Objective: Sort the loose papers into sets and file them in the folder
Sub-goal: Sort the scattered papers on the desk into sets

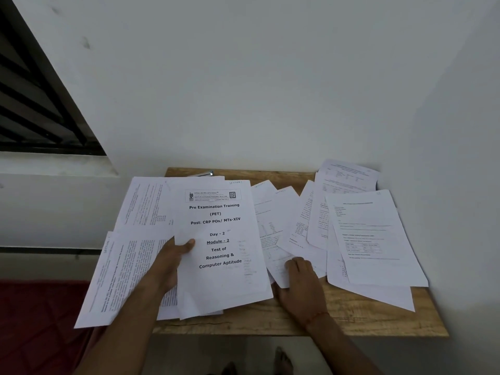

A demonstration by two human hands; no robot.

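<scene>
On the table (270, 320), loose papers (373, 239), barred window (32, 104)

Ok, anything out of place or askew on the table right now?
Yes: the loose papers lie fanned at mixed angles across the wooden table, and the far-left sheet juts well past its left edge, so it could slip off.

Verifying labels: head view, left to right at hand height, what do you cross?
Dense-text sheet overhanging the wooden table, left hand, Pre Examination Training cover page, right hand, sheet with a small printed grid on top at right.
</scene>
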